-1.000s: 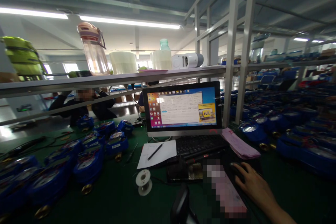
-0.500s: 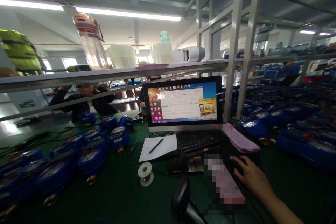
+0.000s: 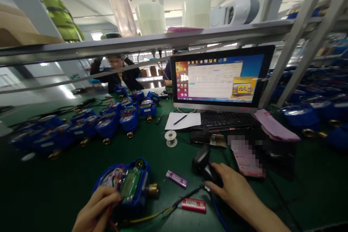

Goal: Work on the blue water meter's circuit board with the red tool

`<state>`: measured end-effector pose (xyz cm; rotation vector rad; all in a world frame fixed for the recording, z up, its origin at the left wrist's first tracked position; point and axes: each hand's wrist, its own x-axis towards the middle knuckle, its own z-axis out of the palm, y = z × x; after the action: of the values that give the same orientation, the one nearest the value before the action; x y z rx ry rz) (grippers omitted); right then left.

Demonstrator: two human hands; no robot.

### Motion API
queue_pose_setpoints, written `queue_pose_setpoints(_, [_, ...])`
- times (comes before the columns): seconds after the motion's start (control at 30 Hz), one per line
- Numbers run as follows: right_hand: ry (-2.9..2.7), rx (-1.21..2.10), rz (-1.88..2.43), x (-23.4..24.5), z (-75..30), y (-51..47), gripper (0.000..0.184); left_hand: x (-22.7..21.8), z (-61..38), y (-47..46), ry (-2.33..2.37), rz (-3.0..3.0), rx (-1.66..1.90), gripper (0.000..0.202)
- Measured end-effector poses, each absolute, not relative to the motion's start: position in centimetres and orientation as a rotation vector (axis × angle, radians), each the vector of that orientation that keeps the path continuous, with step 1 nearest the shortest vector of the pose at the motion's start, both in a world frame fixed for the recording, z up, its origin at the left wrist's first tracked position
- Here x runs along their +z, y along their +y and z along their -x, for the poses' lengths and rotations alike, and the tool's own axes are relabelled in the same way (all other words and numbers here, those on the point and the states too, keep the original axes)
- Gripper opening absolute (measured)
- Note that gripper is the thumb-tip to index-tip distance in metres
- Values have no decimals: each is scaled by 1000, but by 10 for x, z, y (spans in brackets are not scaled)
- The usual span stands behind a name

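Right hand (image 3: 233,190) has left the mouse and now grips the black scanner (image 3: 202,163), while the left hand (image 3: 96,212) holds the open blue meter (image 3: 127,186) on the green table (image 3: 54,185) near me

A big room with a long green table (image 3: 67,174). Above the hands, a grey metal shelf (image 3: 163,41) runs across on slanted posts (image 3: 296,32). Bright windows (image 3: 96,36) glow far behind.
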<state>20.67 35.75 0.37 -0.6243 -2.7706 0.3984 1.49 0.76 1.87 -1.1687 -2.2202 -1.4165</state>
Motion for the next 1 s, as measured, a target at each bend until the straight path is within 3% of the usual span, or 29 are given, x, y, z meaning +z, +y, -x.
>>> queue_pose_setpoints(0.1, [-2876, 458, 802, -4, -191, 340, 59, 30, -15, 11, -2184, 1326, -1344, 20])
queue_pose_setpoints(0.27, [-2819, 762, 530, 25, -190, 334, 56, 40, -15, 15, -2129, 1439, -1275, 19])
queue_pose_setpoints(0.47, [-2824, 1329, 43, 71, -191, 284, 10, 41, -17, 16, -2122, 1452, -1289, 19])
queue_pose_setpoints(1.0, [-2800, 1474, 16, 65, -173, 272, 7, 36, -13, 15, -2138, 1432, -1311, 19])
